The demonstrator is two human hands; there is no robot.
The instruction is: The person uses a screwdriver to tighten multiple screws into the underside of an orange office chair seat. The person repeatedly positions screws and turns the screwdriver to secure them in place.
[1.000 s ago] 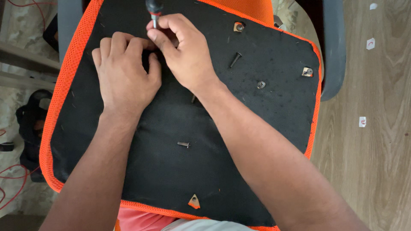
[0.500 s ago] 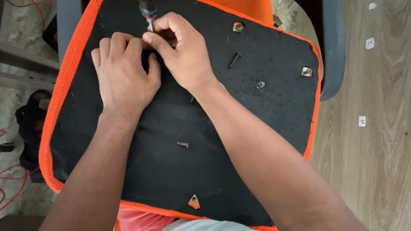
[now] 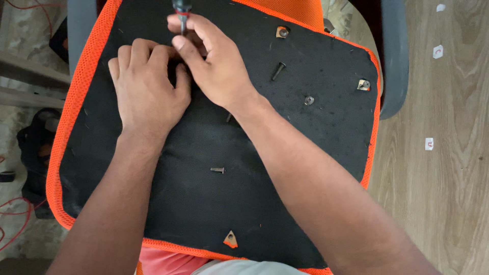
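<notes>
Right hand (image 3: 214, 66) grips a screwdriver (image 3: 181, 7) upright beside, perhaps touching, the left hand (image 3: 147, 86).

Quick count: two hands, left (image 3: 147, 89) and right (image 3: 216, 66), one screwdriver (image 3: 181, 9), one black seat pad (image 3: 305, 168) with orange trim. Loose on the pad: two bolts, a long one (image 3: 278, 71) and a shorter one (image 3: 217, 170). Three corner mounting holes (image 3: 282, 32) (image 3: 363, 84) (image 3: 231, 239) show.

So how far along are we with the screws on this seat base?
Nothing looks finished. In hand: right hand holds a screwdriver upright at the top edge of the black seat underside, left hand beside it. Left: two loose screws lie unfitted.
</notes>
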